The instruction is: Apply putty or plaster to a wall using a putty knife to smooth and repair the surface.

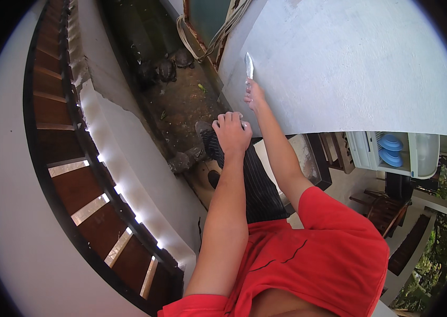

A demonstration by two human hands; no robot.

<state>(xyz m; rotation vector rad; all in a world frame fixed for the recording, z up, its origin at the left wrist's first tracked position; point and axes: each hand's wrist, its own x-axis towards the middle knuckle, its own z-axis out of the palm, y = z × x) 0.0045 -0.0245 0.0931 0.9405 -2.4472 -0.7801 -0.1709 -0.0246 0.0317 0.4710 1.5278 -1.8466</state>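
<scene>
My right hand (255, 95) is closed round the handle of a putty knife (249, 65), its metal blade pointing up along the pale wall (350, 68). The blade lies close to the wall's surface; whether it touches I cannot tell. Smoother, greyer patches show on the wall around it. Lower and to the left, my left hand (232, 133) has its fingers curled, above my leg in dark striped trousers (259, 185). Something whitish shows at its thumb and fingertips, but the hand hides what it holds.
Several turtles (167, 70) sit in a dirty, wet trough at far left of my hands. A low white wall (128, 137) and slatted fence (78, 193) run along the left. Looped cables (218, 39) hang beside the wall. Blue dishes (391, 149) sit in a white rack at right.
</scene>
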